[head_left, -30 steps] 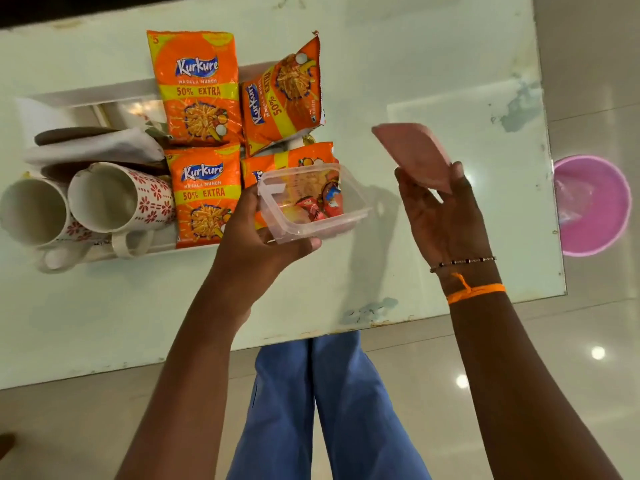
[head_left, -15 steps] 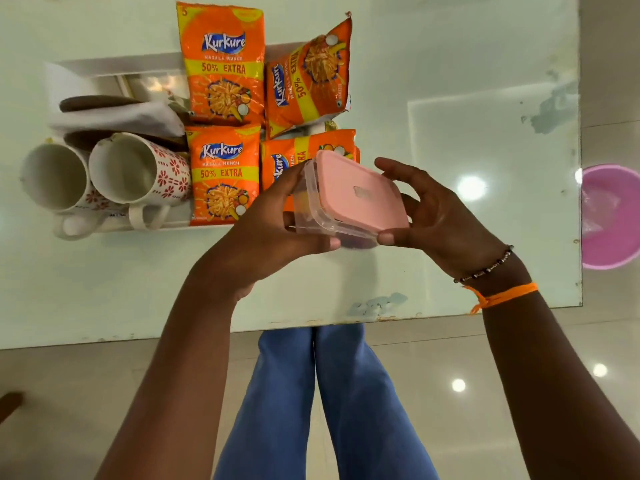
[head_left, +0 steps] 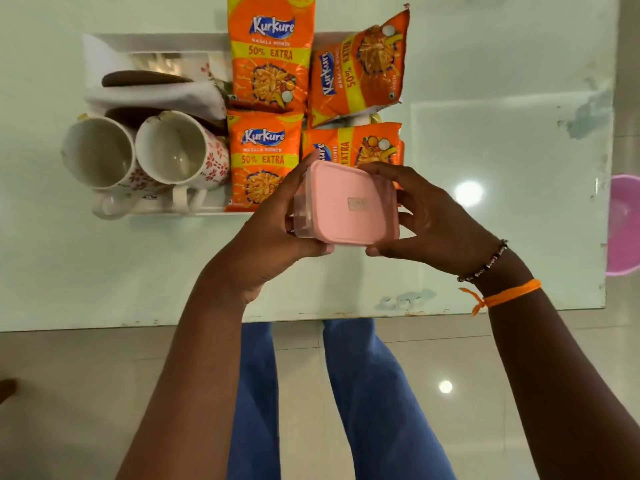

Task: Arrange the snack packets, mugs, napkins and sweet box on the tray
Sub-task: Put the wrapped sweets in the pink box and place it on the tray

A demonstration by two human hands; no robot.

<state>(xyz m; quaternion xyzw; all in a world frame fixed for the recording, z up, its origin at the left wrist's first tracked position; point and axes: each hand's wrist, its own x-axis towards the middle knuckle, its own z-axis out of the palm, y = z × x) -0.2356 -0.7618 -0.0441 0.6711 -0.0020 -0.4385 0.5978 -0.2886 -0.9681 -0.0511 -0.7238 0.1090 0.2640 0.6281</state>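
I hold the sweet box [head_left: 349, 206], clear plastic with a pink lid on it, above the table's near side. My left hand [head_left: 273, 230] grips its left side and my right hand [head_left: 426, 220] its right side. Behind it lies a white tray [head_left: 156, 41]. Several orange snack packets [head_left: 272, 57] cover the tray's right half. Two floral mugs [head_left: 180, 150] lie on their sides at its left front, mouths toward me. Folded white napkins [head_left: 156, 95] sit behind the mugs. The nearest right packet [head_left: 360, 147] is partly hidden by the box.
The glass table's [head_left: 485, 150] near edge runs just past my wrists. A pink bucket [head_left: 623, 223] stands on the floor at the right. My blue-trousered legs [head_left: 311, 393] show below the table.
A second ago the box was open in my left hand and my right hand held the pink lid apart. The lid now sits on the box, with both hands on it.
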